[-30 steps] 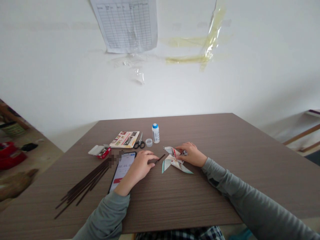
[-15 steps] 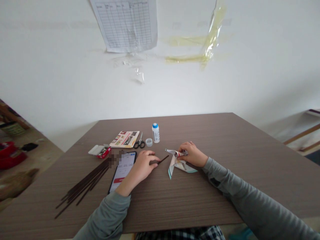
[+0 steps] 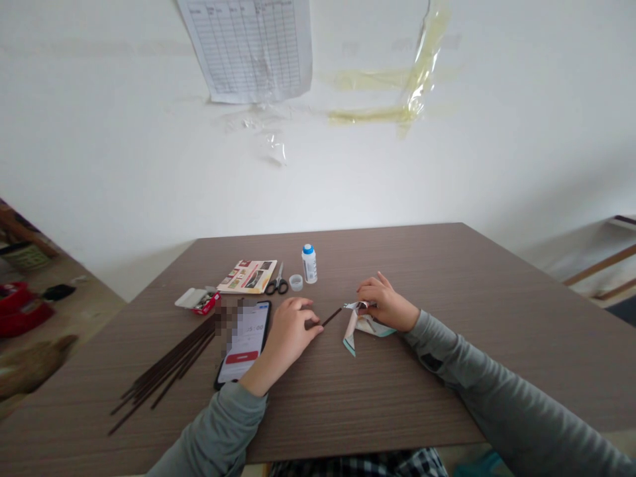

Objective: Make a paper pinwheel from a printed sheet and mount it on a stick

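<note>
Between the thumb and fingers of my left hand (image 3: 293, 329) is a thin dark brown stick (image 3: 332, 317), its free end pointing up and right. My right hand (image 3: 389, 304) pinches a folded paper pinwheel (image 3: 350, 331) with pale, teal-edged blades. The stick's tip is close to the pinwheel's left side; whether they touch I cannot tell. Beneath my left forearm and wrist lies a phone (image 3: 243, 338) showing a timer, partly covered. A bundle of similar dark sticks (image 3: 166, 361) rests left of the phone.
Behind my left hand are scissors (image 3: 277, 283), a small clear cup (image 3: 296, 283) and a white bottle with a blue cap (image 3: 309, 264). A printed booklet (image 3: 248, 276) and an open red-and-white box (image 3: 201, 300) lie farther left. A white wall (image 3: 377, 179) stands behind the brown table (image 3: 437, 265).
My left hand has shifted slightly right with the stick, bringing its tip near the pinwheel. My right hand has moved a little right, and the pinwheel has turned and shifted with it.
</note>
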### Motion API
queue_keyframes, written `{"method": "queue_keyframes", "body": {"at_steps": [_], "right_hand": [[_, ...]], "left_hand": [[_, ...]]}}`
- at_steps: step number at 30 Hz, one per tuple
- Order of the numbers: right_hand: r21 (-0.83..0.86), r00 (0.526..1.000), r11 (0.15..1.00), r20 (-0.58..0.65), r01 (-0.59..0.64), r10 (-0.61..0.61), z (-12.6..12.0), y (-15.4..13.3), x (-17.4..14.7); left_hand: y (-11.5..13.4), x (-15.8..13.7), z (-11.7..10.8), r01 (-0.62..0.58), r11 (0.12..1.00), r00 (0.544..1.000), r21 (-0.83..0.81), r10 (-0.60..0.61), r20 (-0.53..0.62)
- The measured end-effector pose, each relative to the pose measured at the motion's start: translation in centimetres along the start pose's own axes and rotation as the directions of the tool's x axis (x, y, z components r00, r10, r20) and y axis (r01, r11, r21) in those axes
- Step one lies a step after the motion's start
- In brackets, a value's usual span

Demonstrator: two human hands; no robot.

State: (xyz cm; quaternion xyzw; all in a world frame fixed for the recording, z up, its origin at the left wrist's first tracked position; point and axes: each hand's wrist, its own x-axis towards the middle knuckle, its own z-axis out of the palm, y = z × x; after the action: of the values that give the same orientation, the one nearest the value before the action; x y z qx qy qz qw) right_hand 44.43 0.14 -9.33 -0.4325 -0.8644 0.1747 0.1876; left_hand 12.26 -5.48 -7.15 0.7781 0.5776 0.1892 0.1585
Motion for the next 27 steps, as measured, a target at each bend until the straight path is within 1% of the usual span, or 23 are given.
{"method": "queue_keyframes", "body": {"at_steps": [7,10,13,15,18,23,27], "right_hand": [[0.027,0.98,0.981,-0.073,0.19,-0.187,0.6,1.7,-0.7],[0.005,0.96,0.968,-0.133,0.25,-0.247,1.0,2.1,-1.1],[-0.044,0.93,0.953,-0.207,0.3,-0.303,1.4,2.4,-1.5],[-0.075,0.916,0.948,-0.247,0.308,-0.317,1.6,2.5,-1.7],[-0.09,0.911,0.954,-0.282,0.287,-0.301,1.7,2.6,-1.7],[-0.09,0.909,0.963,-0.316,0.254,-0.27,1.9,2.4,-1.5],[-0.089,0.899,0.961,-0.34,0.261,-0.276,2.0,2.3,-1.5]], "left_hand": [[0.9,-0.2,0.4,-0.006,1.0,0.999,-0.01,0.005,-0.042],[0.8,-0.1,0.9,-0.019,1.0,0.997,-0.016,0.018,-0.076],[0.5,-0.1,1.6,-0.063,0.997,0.989,-0.047,0.056,-0.139],[0.3,-0.1,2.0,-0.09,0.994,0.979,-0.065,0.077,-0.187],[0.0,-0.2,2.4,-0.115,0.99,0.968,-0.079,0.094,-0.234],[0.0,-0.2,2.4,-0.144,0.984,0.964,-0.106,0.116,-0.238],[0.4,-0.2,2.3,-0.153,0.98,0.962,-0.129,0.118,-0.246]]}}
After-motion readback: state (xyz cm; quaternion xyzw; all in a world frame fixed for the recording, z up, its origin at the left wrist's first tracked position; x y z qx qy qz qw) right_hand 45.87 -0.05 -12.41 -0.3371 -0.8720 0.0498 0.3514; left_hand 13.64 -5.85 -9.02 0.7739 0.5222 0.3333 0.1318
